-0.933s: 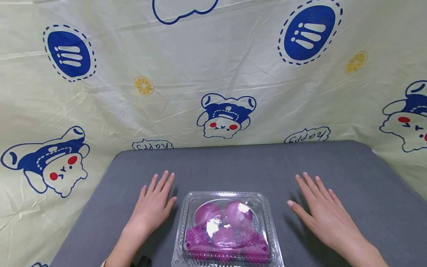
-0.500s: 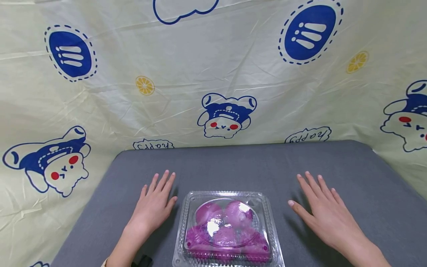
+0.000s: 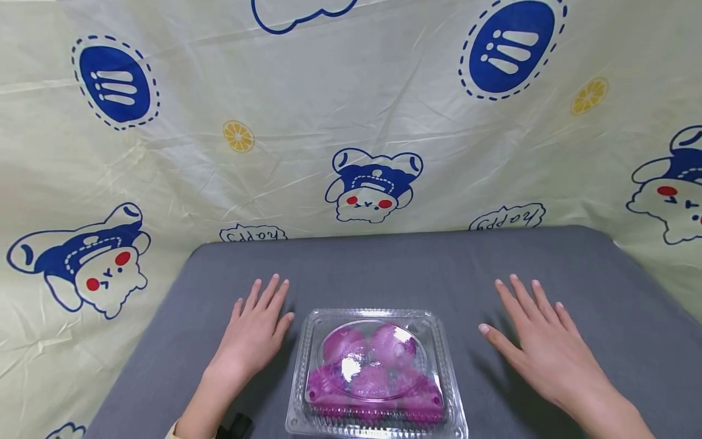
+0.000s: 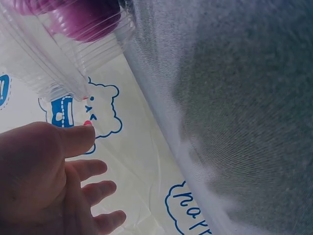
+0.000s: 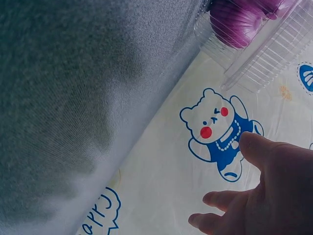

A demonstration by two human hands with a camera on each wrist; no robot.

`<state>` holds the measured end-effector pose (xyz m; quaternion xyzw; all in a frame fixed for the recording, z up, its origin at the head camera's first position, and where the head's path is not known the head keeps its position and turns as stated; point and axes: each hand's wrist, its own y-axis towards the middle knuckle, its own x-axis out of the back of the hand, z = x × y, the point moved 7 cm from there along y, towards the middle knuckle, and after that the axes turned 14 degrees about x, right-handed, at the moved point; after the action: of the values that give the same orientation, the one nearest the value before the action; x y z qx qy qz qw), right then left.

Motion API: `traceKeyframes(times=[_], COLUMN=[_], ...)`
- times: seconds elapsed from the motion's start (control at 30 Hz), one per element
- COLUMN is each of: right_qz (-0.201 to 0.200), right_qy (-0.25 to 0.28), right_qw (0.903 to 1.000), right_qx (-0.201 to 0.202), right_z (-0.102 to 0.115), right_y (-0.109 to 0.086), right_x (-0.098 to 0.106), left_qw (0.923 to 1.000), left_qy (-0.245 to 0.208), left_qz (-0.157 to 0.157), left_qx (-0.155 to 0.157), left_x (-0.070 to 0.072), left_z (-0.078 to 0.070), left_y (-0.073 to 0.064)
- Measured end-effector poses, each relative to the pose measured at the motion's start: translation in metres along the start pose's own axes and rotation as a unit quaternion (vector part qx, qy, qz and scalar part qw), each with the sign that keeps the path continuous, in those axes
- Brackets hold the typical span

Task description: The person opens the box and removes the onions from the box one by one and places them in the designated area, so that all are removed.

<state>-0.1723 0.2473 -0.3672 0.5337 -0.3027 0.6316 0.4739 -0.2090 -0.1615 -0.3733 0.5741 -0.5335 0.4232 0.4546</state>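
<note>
A clear plastic clamshell box (image 3: 433,320) lies closed on the grey table, near its front edge. Several round, glossy purple things (image 3: 392,346) fill it; they resemble red onions, though the lid's glare blurs them. To the left of the box is my left hand (image 3: 249,338), palm down, fingers extended and apart from the plastic. My right hand (image 3: 554,350) lies on the other side with spread fingers, also clear of the box. Both wrist views show the hands, left (image 4: 49,171) and right (image 5: 264,186), holding nothing, with a corner of the box beyond.
The grey cloth-covered table (image 3: 384,268) reaches back to a pale curtain (image 3: 307,91) printed with blue bears and orange slices. A small black object (image 3: 239,425) shows beside the left wrist.
My right hand has shifted slightly to the right, its fingers a little more spread. The left hand and box keep their places, while the whole head view has moved up a little.
</note>
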Motion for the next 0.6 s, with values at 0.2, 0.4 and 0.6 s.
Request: traceKeyframes(times=[0.2, 0.4, 0.6], right_qz=[-0.005, -0.001, -0.01], right_qy=[-0.009, -0.007, -0.01], right_qw=[0.9999, 1.0, 0.9997], right_qx=[0.001, 0.0, 0.021], right_z=[0.0, 0.005, 0.024], right_y=[-0.001, -0.001, 0.0], right_x=[0.004, 0.005, 0.013], left_qw=[1.0, 0.9996, 0.9992], left_qy=[0.006, 0.017, 0.026], left_qz=[0.0, 0.004, -0.006], left_qx=[-0.004, -0.022, -0.028], left_x=[0.002, 0.006, 0.019], left_z=[0.0, 0.001, 0.005], left_y=[-0.005, -0.016, -0.025])
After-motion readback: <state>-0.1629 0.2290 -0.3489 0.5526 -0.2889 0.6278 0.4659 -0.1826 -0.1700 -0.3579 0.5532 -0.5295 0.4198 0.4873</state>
